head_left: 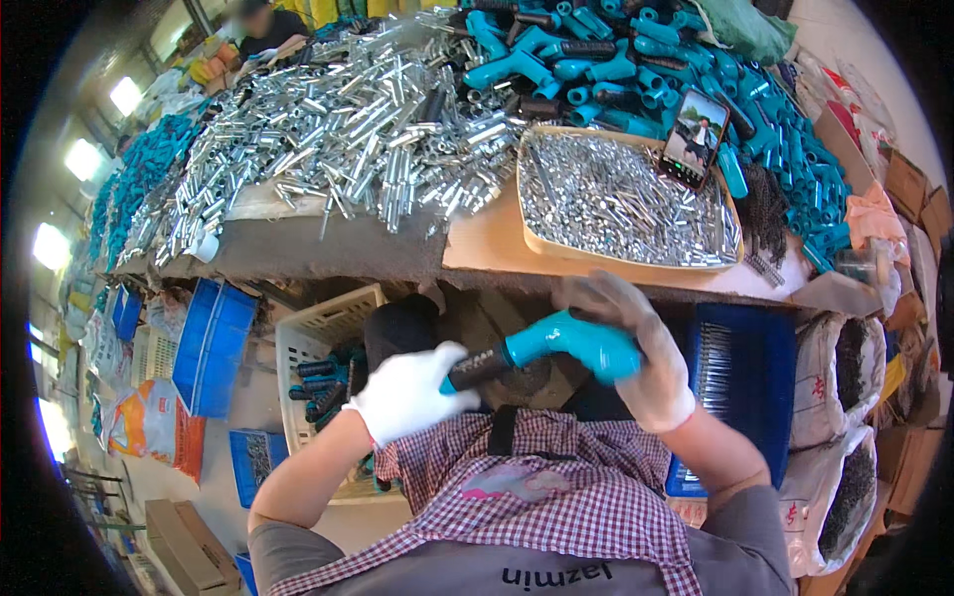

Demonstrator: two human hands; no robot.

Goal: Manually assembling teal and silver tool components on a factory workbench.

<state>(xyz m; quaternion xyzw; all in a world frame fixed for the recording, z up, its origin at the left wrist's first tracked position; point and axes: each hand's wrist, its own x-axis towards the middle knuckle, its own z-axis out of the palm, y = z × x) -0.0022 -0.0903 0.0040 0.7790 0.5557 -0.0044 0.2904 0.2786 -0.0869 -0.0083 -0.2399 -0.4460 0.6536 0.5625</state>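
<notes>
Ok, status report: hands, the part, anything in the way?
Left hand on black grip. Right hand around teal handle. Both gloved, part held over lap. Nothing between them.

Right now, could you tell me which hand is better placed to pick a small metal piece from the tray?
Probably the right hand: it sits just below the tray of metal pieces, though it grips the teal part. The left hand holds the black end, farther off.
</notes>
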